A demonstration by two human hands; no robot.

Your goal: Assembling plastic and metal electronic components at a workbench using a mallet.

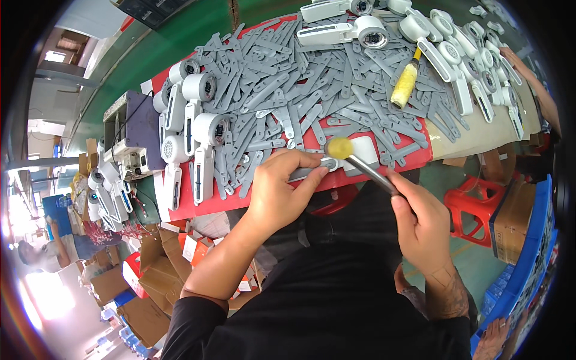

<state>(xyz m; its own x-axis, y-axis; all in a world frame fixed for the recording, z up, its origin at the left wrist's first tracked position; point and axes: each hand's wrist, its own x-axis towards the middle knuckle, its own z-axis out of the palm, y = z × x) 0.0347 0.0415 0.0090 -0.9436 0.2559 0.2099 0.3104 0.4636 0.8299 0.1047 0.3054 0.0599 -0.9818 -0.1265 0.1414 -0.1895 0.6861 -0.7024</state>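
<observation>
My left hand (277, 191) pinches a flat grey plastic strip (312, 172) against the near edge of the red table (192, 207). My right hand (420, 219) grips the metal handle of a small mallet (354, 157) with a yellow head. The yellow head rests on the far end of that strip, beside a white block (366, 149). A large heap of the same grey strips (312, 90) covers the table behind both hands.
White handheld devices with round heads (195, 129) lie at the left, more (462, 48) at the far right. A second yellow-headed mallet (405, 84) lies on the heap. A grey machine (129, 132) stands left. Cardboard boxes (144, 282), a red stool (471, 210), another person's arm (537, 90).
</observation>
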